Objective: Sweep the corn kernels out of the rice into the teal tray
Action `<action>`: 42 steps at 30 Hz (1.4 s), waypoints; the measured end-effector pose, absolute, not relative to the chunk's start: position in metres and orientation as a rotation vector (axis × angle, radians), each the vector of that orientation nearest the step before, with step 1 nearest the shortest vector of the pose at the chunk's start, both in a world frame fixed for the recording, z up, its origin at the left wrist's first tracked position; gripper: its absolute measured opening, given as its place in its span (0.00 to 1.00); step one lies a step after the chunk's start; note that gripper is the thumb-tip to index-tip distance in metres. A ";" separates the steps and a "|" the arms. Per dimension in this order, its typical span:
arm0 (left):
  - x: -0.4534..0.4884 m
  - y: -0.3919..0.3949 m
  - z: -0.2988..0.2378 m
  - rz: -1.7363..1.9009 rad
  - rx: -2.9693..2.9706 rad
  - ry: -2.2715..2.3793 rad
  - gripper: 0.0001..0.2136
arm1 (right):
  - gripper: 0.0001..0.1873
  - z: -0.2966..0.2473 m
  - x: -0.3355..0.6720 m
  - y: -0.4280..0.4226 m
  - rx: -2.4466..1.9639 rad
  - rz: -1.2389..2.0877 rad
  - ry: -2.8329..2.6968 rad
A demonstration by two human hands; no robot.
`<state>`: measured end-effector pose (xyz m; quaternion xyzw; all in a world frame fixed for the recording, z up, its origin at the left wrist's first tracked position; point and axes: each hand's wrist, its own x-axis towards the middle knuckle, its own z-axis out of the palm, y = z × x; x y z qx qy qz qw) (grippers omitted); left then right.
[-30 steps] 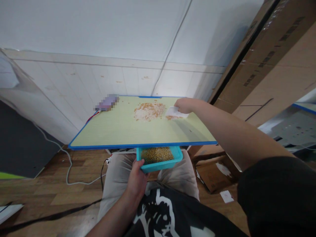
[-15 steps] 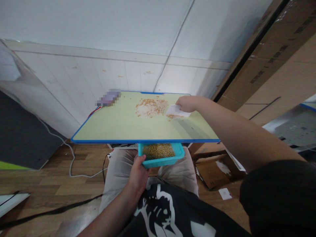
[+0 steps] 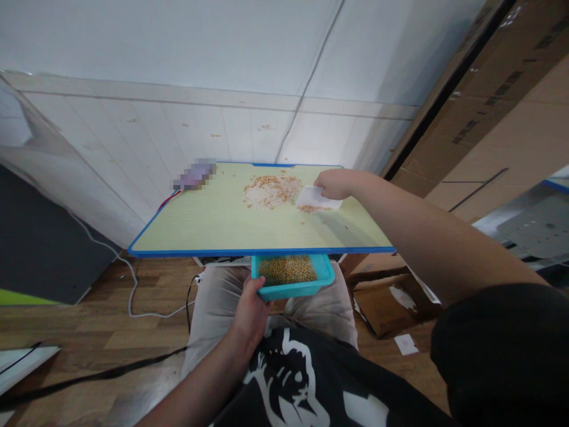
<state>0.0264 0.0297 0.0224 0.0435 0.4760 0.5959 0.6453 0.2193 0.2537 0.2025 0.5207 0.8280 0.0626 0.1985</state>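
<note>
My left hand (image 3: 252, 311) grips the near left corner of a turquoise plastic tray (image 3: 297, 290), thumb over the rim. Yellow-green beans (image 3: 288, 270) lie inside it, and the tray sits just under the table's front edge above my lap. Over the table, my right hand (image 3: 334, 183) is closed on a white flat card or scraper (image 3: 315, 198), tilted against the tabletop. Orange-yellow grains (image 3: 311, 209) lie along its lower edge. Left of the card spreads a loose pile of pale and orange-yellow grains (image 3: 272, 191).
The pale table (image 3: 191, 228) has a blue rim. A blurred-out object with a red cord (image 3: 195, 175) lies at its far left. A white wall (image 3: 178, 130) stands behind. Cardboard boxes (image 3: 480, 136) rise at right; an open carton (image 3: 391, 305) is on the floor.
My right hand and the white card have shifted slightly left, nearer the pile. The left hand still holds the tray, with the view moved a little.
</note>
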 end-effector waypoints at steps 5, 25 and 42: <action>0.025 0.029 0.021 1.340 0.141 1.091 0.17 | 0.22 0.204 0.226 0.259 1.469 0.123 2.368; 0.024 0.028 0.016 1.333 0.130 1.124 0.19 | 0.26 0.187 0.220 0.283 1.453 0.114 2.569; 0.025 0.027 0.021 1.315 0.116 1.130 0.19 | 0.23 0.185 0.218 0.265 1.390 0.124 2.525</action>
